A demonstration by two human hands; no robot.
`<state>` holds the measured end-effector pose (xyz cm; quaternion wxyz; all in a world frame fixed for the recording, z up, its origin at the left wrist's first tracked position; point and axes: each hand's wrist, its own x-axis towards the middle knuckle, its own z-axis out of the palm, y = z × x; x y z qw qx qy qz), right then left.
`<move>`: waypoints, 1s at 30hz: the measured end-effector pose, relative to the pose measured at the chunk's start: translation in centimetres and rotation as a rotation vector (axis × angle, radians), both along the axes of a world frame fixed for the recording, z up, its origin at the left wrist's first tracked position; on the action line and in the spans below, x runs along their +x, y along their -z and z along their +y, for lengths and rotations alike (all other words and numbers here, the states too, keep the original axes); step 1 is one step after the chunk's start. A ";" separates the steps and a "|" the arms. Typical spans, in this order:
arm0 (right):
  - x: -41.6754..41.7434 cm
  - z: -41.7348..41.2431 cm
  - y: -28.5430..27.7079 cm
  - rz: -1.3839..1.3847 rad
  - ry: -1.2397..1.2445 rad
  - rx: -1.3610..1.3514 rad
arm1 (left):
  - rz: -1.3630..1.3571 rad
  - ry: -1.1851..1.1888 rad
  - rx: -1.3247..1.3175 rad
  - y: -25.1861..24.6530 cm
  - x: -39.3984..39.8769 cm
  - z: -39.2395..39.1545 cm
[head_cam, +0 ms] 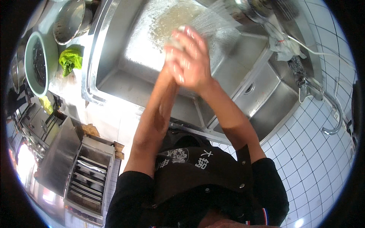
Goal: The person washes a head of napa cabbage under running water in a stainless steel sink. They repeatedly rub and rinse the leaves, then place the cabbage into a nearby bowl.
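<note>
My right hand [194,59] lies over my left hand [168,57], its wet, glossy fingers curled across it. The left hand is mostly hidden under the right. Whitish, suds-like patches show among the fingers; whether anything solid sits between the palms cannot be told. Both hands are above a stainless steel sink basin [137,82]. Beyond them, foamy, cloudy water [171,22] covers part of the basin's bottom. A fan of water spray [216,21] comes in from the upper right, beside the right hand's fingers.
A second sink compartment [268,94] with a drain adjoins on the right, near a curved metal faucet [338,114] and tied white plastic [281,47]. Leafy greens [70,60], a pale green basin [51,62] and a metal pot [68,22] stand left. A slotted metal unit [89,176] is lower left.
</note>
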<state>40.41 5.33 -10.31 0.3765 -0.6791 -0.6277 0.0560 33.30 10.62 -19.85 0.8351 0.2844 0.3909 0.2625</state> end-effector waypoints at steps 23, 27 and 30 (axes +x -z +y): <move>3.6 1.1 3.8 0.400 0.173 -0.025 | -0.181 -0.035 -0.423 -3.2 1.5 1.4; 2.7 0.1 4.8 1.062 0.574 -0.173 | 0.009 -0.032 -0.504 -5.7 2.7 1.5; -0.7 -1.3 4.3 0.613 0.434 0.036 | 0.202 0.016 -0.477 -4.5 2.0 1.5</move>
